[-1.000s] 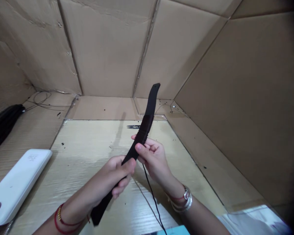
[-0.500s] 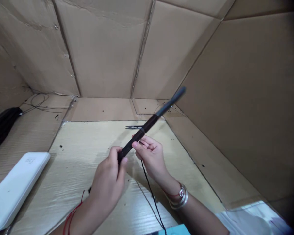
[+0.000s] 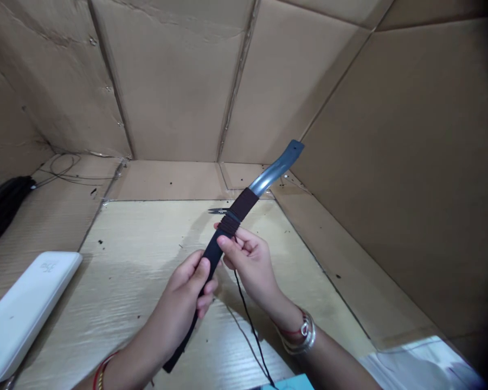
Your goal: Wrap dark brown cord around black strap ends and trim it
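My left hand point(image 3: 191, 287) is closed around the lower part of a long, curved dark strip point(image 3: 276, 170), thumb on its broad face. The strip slants up to the right; its bare upper end is shiny with a small hole. Dark brown cord is wrapped in tight turns point(image 3: 244, 205) round its middle, with looser turns just below. My right hand point(image 3: 248, 257) is closed in a pinch at the strip's right edge, under those turns, on a black cord point(image 3: 246, 306) that runs down to the bottom edge. Behind the strip lie small thread snips point(image 3: 217, 211), partly hidden.
A white power bank point(image 3: 28, 319) lies at the left, with a black bundle point(image 3: 4, 208) behind it. Thin loops of line point(image 3: 65, 165) rest in the far left corner. Cardboard walls point(image 3: 174, 81) enclose the board point(image 3: 138, 233). A teal object point(image 3: 290, 382) shows at the bottom edge.
The strip has been turned about its length, so its broad face now shows instead of its thin edge. My left hand has rolled with it, and the strip's lower end has come into view.
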A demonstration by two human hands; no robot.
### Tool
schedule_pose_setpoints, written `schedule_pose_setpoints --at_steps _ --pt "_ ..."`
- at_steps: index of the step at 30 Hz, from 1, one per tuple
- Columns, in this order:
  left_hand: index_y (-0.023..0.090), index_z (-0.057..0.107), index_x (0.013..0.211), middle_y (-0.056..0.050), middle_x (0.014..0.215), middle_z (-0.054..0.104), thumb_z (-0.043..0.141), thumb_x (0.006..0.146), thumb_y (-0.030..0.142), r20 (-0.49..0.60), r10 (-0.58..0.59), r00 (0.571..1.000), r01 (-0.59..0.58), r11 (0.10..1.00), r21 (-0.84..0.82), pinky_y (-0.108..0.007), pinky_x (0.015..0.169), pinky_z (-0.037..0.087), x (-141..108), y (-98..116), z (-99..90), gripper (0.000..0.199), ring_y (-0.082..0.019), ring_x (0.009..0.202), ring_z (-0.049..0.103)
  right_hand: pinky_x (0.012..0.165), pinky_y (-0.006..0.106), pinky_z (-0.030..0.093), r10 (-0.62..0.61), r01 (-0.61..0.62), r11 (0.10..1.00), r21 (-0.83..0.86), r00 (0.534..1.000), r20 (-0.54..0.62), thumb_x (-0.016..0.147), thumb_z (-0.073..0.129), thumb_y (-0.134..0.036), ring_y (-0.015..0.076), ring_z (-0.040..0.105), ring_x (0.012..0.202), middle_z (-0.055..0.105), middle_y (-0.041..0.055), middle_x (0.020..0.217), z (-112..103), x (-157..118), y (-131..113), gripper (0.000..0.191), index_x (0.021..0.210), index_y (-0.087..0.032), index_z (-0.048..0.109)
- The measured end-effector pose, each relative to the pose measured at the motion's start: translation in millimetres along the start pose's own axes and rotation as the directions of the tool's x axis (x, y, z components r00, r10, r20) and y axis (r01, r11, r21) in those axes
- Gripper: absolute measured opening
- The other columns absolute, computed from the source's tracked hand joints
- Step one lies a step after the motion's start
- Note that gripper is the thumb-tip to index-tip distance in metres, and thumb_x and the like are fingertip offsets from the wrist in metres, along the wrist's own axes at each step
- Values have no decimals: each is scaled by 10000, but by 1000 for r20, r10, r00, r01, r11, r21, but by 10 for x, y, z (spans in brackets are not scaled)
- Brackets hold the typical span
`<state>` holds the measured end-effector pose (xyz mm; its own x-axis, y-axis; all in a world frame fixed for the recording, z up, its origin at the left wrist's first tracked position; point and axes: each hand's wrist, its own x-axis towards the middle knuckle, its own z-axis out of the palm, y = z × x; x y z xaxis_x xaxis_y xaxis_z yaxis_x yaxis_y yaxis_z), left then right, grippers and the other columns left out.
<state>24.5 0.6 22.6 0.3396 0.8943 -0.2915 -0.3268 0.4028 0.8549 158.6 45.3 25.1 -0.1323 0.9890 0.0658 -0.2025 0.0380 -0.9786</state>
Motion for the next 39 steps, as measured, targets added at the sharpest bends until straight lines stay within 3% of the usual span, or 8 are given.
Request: schedule_pose_setpoints --at_steps 7,13,18,23,27,31,34,39 --pt "168 504 950 67 612 427 533 886 551 -126 127 984 -109 984 140 -191 432 269 14 -47 26 389 -48 453 312 427 176 274 -34 34 999 0 995 -94 698 813 -301 51 406 523 640 19 754 24 -2 -23 289 939 -166 729" --pt "174 520 891 54 622 462 536 905 526 -134 188 973 -173 978 120 -202 457 301 -17 -94 63 352 -55 465 364 383 170 138 6 -6 997 71 1000 -4 783 755 -394 12 207 416 391 -65 495 -24 -30 24 304 692 -133 628" --pt "152 549 874 -3 653 556 498 880 597 33 -32 999 34 997 -70 -234 581 423 -12 32 0 448 -102 561 506 363 146 207 -26 18 997 71 993 116 855 687 -406 12 305 360 382 -65 438 -44 -105 19 453 561 -139 469" --pt "151 558 822 2 589 508 559 824 607 319 -127 939 205 953 -222 -225 534 363 0 116 -124 456 -92 511 437 374 164 388 24 -14 999 -37 959 282 865 669 -399 97 580 430 623 17 523 11 -194 -107 347 645 -136 615" --pt "147 519 614 79 489 247 524 832 661 246 -139 959 190 962 -196 -199 430 110 -3 63 -133 559 -32 420 163 488 185 487 1 16 999 -47 936 351 870 670 -364 100 628 501 684 43 573 30 -183 -138 317 652 -134 684" --pt "191 371 434 77 396 178 441 750 832 198 -204 959 230 966 -116 -241 403 51 -12 0 -56 719 -31 354 135 453 190 497 -2 -1 1000 9 950 312 856 682 -370 117 643 478 693 36 564 57 -221 -104 322 622 -150 653" --pt "200 358 403 64 366 190 386 731 879 215 -202 955 230 967 -111 -257 407 51 -28 -29 -20 754 -39 339 147 421 194 502 67 -83 996 43 953 295 861 668 -407 142 659 460 684 36 539 63 -290 -97 322 666 -153 631" --pt "114 639 616 26 468 347 405 854 725 396 -134 908 225 955 -193 -242 485 259 -71 26 -80 696 -80 439 341 391 174 480 147 -182 982 51 905 399 871 639 -457 136 647 433 664 34 506 23 -303 -115 342 733 -144 651"
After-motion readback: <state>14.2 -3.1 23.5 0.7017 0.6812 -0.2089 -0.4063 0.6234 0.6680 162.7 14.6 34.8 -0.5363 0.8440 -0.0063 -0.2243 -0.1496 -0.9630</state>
